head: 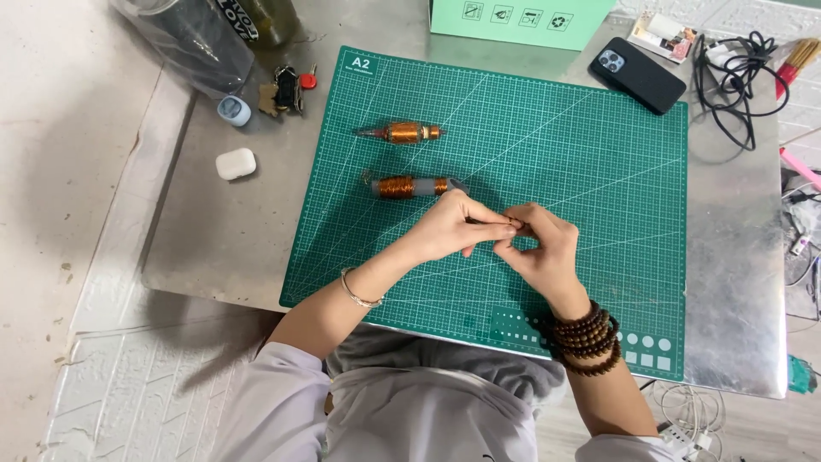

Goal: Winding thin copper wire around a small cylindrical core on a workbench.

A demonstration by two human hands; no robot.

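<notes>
My metal table [735, 282] carried a green cutting mat [581, 162], a black phone [638, 75], a tangled black cable [737, 73], a white earbud case [235, 162], a mint-green box [517, 21] and a clear bottle [192, 38].

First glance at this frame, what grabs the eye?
The big green cutting mat on the metal table, with both hands meeting at its middle: left hand and right hand pinch something tiny between them. Two copper wire coils lie just beyond.

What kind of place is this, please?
Probably a small hobby or repair workbench: a green cutting mat on a metal table, two copper wire coils, and tangled black cables.
</notes>
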